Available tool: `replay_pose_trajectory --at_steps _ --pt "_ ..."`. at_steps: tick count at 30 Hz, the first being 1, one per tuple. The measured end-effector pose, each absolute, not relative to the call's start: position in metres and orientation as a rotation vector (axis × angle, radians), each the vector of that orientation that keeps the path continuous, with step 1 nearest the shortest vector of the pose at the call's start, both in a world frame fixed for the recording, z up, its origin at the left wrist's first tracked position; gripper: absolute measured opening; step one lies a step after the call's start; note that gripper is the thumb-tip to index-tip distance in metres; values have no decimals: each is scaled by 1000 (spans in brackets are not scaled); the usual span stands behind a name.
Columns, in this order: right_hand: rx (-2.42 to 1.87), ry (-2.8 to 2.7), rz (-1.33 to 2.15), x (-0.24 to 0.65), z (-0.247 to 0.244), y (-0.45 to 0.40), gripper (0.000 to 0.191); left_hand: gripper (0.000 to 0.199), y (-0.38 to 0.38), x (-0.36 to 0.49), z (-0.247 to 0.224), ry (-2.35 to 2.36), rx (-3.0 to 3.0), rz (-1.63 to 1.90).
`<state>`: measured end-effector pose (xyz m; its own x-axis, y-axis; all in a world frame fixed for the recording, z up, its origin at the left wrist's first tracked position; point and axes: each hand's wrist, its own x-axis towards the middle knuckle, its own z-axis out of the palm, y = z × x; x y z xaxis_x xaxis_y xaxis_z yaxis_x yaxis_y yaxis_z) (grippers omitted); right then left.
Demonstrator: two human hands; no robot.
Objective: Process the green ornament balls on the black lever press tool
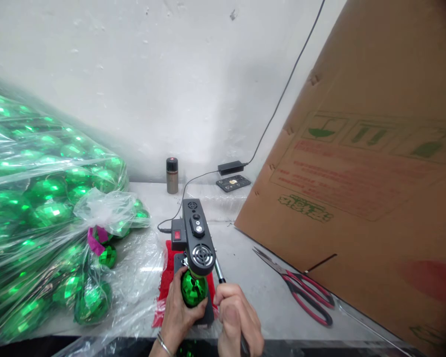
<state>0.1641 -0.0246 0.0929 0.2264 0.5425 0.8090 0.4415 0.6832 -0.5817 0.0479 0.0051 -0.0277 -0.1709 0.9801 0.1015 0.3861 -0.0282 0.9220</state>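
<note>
A shiny green faceted ball [194, 290] sits in my left hand [178, 305], whose fingers and thumb curl round its sides. Its top meets the underside of the head of a small black bench machine [198, 233], though the exact contact is hidden. My right hand [238, 317] is closed round the machine's metal lever [219, 270], to the right of the ball. On the machine's left side is a red rocker switch [177, 234]. Red sheet material [165, 292] lies under the base. Below the table edge, part of another green ball [187, 348] shows.
Clear plastic bags [52, 198] of green balls fill the left, one tied with a purple strip [96, 240]. Scissors [301, 287] lie to the right, beside a large leaning cardboard box [357, 173]. Behind stand a small bottle [172, 176], a power adapter [232, 167] and a dark phone-like slab [233, 183].
</note>
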Motion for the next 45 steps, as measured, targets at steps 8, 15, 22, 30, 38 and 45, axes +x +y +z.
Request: replay_pose_trajectory --at_steps 8,15,22,30,38,45 --pt "-918 -1360 84 161 92 -25 38 78 5 48 -29 1596 1442 1180" --pt "-888 -1336 37 160 87 -20 37 78 7 45 -28 1599 1462 1138" --pt "-830 -1343 28 161 86 -16 34 80 7 45 -27 1595 1465 1141" --pt "-826 -1336 33 160 83 -16 33 73 7 47 -25 1570 1476 1194" --pt "-852 -1390 6 160 72 -21 36 73 7 45 -22 1570 1466 1135" --pt "-846 -1435 8 163 71 -25 34 82 7 45 -24 1601 1431 1120"
